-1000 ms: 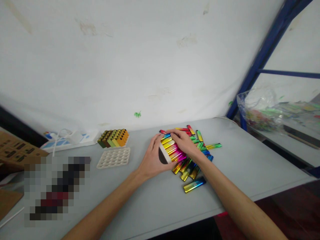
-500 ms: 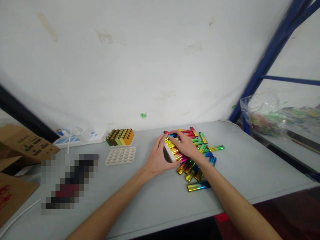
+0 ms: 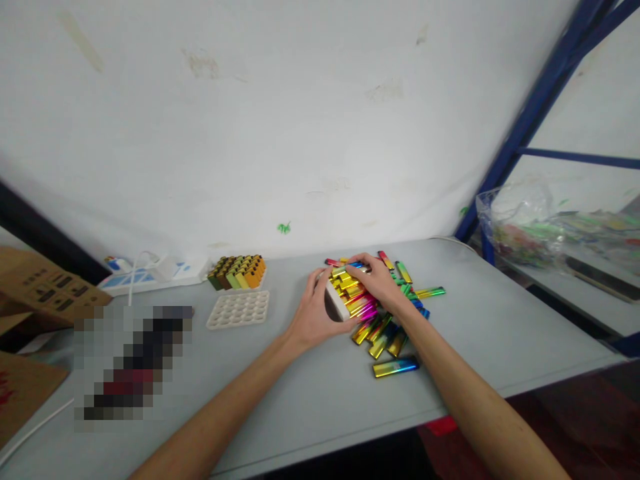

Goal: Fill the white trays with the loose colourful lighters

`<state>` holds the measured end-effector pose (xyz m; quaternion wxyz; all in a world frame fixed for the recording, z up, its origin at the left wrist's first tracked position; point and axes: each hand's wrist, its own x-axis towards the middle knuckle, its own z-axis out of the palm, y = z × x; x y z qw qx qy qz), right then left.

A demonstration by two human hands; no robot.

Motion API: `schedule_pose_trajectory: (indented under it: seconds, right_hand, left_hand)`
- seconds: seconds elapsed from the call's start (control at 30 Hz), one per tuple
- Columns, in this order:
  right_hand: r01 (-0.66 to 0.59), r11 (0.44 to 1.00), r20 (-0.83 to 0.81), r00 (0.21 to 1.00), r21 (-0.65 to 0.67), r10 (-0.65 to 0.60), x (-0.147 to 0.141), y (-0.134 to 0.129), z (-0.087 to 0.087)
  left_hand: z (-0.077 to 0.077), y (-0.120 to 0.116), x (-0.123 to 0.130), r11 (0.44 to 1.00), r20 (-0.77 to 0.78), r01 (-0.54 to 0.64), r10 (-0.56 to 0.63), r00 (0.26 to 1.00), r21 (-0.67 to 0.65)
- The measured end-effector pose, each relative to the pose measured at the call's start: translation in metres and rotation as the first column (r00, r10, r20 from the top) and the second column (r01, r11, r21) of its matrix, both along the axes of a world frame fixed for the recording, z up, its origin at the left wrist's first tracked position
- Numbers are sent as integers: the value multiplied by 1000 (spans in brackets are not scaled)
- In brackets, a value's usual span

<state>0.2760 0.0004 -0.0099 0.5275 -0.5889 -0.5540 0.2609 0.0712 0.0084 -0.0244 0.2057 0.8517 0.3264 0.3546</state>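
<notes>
My left hand (image 3: 314,313) is wrapped round a white tray (image 3: 337,301) that stands tilted on its side, with shiny multicoloured tubes (image 3: 353,288) lying in it. My right hand (image 3: 379,283) rests over the upper right of those tubes, its fingers closed near a blue-ended one; what the fingertips grip is too small to tell. More loose metallic tubes (image 3: 380,340) are heaped beside and under my right wrist. A yellow-and-blue tube (image 3: 396,367) lies apart, nearer the table's front edge.
Left of my hands lies a white tray with round holes (image 3: 239,310). Behind it stands a block of green and orange tubes (image 3: 239,272). Farther left are a power strip (image 3: 155,275), a pixelated dark object (image 3: 145,360) and cardboard boxes (image 3: 50,287). Plastic bags (image 3: 523,223) sit at right.
My right hand has shifted slightly on the tubes, and a blue-ended tube now shows by its fingertips. My left hand keeps its hold on the tray. The whole view has moved a little.
</notes>
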Motion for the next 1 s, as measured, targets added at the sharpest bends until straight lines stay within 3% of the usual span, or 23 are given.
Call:
schedule_pose_trajectory:
  seconds: [0.33,0.57,0.77,1.0]
  right_hand:
    - [8,1000,-404,915,-27,-18,9,-3,4]
    - [-14,998,-501,865,-66,-21,19,-8,8]
    - [-29,999,-474,881,-28,13,23,-8,4]
    - [28,997,-240,970,-77,-45,29,-12,9]
  left_hand:
    - [2,-3,0,1000,10,-7,7,1000,-24]
    - [2,-2,0,1000,17,12,-11,1000,-9]
    - [2,-1,-1,999,-1,20,-20,1000,-38]
    - [1,-1,-1,1000,17,23,-23,1000,-14]
